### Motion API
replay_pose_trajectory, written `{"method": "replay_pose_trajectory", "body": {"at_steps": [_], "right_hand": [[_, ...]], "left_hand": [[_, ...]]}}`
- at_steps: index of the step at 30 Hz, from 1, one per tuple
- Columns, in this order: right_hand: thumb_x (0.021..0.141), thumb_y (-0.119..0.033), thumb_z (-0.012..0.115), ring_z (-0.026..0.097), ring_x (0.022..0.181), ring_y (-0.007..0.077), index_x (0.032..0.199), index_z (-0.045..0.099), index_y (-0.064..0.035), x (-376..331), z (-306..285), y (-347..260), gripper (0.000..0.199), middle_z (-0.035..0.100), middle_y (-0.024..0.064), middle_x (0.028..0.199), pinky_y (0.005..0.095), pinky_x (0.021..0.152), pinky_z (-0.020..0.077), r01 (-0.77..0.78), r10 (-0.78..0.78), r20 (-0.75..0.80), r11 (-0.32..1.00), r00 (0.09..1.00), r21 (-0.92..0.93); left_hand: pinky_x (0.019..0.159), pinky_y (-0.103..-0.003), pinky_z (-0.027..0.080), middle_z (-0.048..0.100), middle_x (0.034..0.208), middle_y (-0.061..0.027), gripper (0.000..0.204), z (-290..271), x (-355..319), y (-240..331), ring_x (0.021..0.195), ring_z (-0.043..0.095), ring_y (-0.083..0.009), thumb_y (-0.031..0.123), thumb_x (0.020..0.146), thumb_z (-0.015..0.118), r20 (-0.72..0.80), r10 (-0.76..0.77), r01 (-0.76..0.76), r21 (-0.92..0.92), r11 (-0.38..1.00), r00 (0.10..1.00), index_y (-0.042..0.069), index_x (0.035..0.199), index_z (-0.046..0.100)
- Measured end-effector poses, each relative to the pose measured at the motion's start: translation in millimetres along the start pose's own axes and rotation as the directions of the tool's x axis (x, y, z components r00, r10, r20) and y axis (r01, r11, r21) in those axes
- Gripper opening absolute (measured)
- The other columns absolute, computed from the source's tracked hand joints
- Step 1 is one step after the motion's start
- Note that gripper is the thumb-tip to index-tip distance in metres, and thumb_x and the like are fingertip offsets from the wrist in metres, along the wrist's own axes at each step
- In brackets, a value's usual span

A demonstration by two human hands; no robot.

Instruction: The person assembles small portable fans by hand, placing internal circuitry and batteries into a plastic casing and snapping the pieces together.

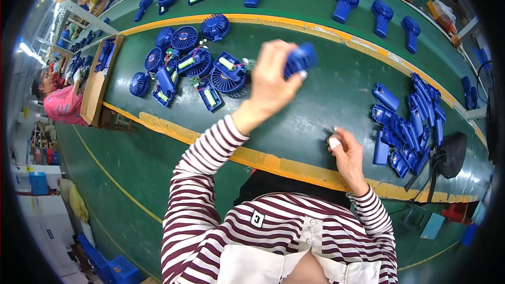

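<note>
My left hand (pixel 271 76) grips a blue fan piece (pixel 301 59), blurred, above the table (pixel 300 126). My right hand (pixel 349 155) sits low, fingers curled; can't tell if they pinch anything. Fans (pixel 202 67) heaped left, handle shells (pixel 407 129) right, presumably sorted for easy reach.

Left arm (pixel 197 173) extended, left hand (pixel 271 76) gripping; right hand (pixel 349 156) lower, fingers (pixel 345 135) half-curled.
</note>
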State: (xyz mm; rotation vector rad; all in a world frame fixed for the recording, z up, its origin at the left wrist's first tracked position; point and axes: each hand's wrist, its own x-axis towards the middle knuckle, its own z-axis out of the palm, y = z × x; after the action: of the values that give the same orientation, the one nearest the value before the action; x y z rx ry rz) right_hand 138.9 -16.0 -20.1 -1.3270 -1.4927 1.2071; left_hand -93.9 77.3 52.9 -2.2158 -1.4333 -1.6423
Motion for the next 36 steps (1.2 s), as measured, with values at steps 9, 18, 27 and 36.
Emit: {"method": "replay_pose_trajectory", "body": {"at_steps": [9,18,27,36], "right_hand": [[0.079,-0.034,0.058,0.053,0.103,0.032,0.109,0.055,-0.0021,41,70,-108,0.044,0.06,0.0121,0.101,0.045,0.088,0.0394,0.846,-0.705,0.47,0.467,0.532,-0.256],[0.079,-0.037,0.051,0.056,0.089,0.0275,0.106,0.055,0.0023,10,100,-102,0.048,0.059,0.0147,0.091,0.0379,0.081,0.0402,0.784,-0.541,0.696,0.618,0.472,-0.052],[0.081,-0.038,0.049,0.054,0.082,0.028,0.105,0.057,0.0004,39,83,-83,0.046,0.059,0.0133,0.083,0.0392,0.078,0.0395,0.728,-0.44,0.616,0.589,0.653,-0.35],[0.08,-0.029,0.054,0.053,0.094,0.0247,0.113,0.053,-0.0036,48,69,-69,0.042,0.059,0.0111,0.101,0.0376,0.085,0.0358,0.768,-0.512,0.646,0.612,0.566,-0.188]], "left_hand": [[0.083,-0.04,0.039,0.049,0.104,-0.0132,0.049,137,-21,19,0.097,0.049,-0.0308,0.003,0.063,0.06,0.039,0.101,-0.107,0.21,0.972,0.994,0.001,0.111,0.049],[0.098,-0.052,0.028,0.046,0.119,-0.0215,0.048,170,-32,10,0.116,0.04,-0.0386,0.007,0.069,0.056,0.193,0.106,-0.166,0.325,0.931,0.975,-0.006,0.115,0.048],[0.098,-0.052,0.028,0.045,0.121,-0.0219,0.048,178,-31,11,0.117,0.039,-0.0387,0.009,0.072,0.053,0.21,0.109,-0.185,0.386,0.904,0.972,-0.006,0.117,0.046],[0.099,-0.052,0.027,0.044,0.123,-0.0218,0.049,176,-35,8,0.119,0.038,-0.0388,0.011,0.073,0.053,0.227,0.099,-0.193,0.442,0.876,0.969,-0.006,0.119,0.046]]}}
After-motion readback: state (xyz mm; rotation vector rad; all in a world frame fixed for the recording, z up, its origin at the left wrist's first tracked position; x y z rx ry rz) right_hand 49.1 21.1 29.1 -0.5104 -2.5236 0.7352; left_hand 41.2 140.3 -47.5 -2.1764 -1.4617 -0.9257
